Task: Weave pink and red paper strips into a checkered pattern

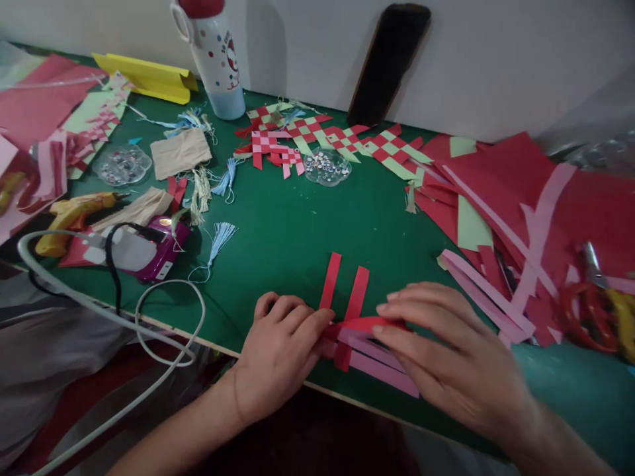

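Near the table's front edge lie red and pink paper strips, crossed over one another as a small weave. My left hand [284, 344] pins the left end of the weave, with its fingers curled and pressed on the paper. Two upright red paper strips [356, 291] stick out beyond it toward the back. My right hand [454, 360] pinches the right part of a red strip [367, 323] that bows slightly upward. Pink paper strips [389, 378] run rightward under that hand. The left fingertips hide part of the crossing.
Finished woven paper fish [389, 151] lie at the back beside a dish of beads [326, 165]. Red sheets [526, 172] and scissors [590, 314] are on the right. Left are tassels [221, 241], a glue gun [74, 215] and a white cable [89, 311]. A bottle [218, 66] and phone [389, 63] stand behind.
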`<state>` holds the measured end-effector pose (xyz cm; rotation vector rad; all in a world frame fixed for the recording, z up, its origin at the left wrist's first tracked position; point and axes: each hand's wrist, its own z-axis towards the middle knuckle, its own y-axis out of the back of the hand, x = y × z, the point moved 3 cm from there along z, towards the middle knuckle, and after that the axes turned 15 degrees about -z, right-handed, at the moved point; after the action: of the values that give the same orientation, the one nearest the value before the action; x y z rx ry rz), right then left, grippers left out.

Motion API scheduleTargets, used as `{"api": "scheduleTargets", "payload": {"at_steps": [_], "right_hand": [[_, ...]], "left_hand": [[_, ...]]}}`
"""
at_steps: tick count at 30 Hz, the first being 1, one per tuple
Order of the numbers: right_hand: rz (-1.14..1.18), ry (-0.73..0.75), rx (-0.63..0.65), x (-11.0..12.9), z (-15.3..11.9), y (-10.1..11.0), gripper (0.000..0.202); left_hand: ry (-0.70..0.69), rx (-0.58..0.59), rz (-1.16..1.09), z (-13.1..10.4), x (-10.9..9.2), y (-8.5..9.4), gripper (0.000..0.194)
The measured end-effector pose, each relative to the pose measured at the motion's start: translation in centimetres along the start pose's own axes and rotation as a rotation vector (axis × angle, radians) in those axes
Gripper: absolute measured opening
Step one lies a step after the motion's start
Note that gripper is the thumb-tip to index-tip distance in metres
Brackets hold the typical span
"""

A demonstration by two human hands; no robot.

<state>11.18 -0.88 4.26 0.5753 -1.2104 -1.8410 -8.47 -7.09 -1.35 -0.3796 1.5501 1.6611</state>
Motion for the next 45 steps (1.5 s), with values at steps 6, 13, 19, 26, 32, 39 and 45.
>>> {"api": "scheduleTargets", "payload": {"at_steps": [6,13,19,26,32,39,45], "right_hand": [[0.062,0.035,0.060,0.6,-1.0,0.4,0.039],[0.132,-0.282,0.121,-1.3,-2.1,0.3,0.037],[-0.017,-0.372,0.189,-2.3,-2.9,-1.4,0.035],[-0.061,-0.377,0.166,-2.4,-3.2,-1.7,0.027],[0.009,-0.252,0.351,0.1,-3.1,-2.7,0.028],[0.025,-0.232,0.456,1.1,-3.3,-3.0,0.020],[0.066,-0.258,0.506,1.3,-3.0,-3.2,0.022]], "left_hand": [[-0.009,0.017,-0.017,0.0,0.2,-0.1,0.022],[-0.038,0.007,-0.020,-0.3,0.1,0.0,0.025],[-0.094,-0.041,0.018,-0.4,0.2,-0.1,0.035],[-0.086,-0.073,-0.021,-0.2,0.1,-0.2,0.018],[-0.069,-0.051,-0.039,-0.3,0.1,-0.1,0.016],[-0.058,-0.034,-0.035,-0.4,0.3,-0.3,0.010],[-0.052,-0.033,-0.030,-0.3,0.4,-0.3,0.010]]}}
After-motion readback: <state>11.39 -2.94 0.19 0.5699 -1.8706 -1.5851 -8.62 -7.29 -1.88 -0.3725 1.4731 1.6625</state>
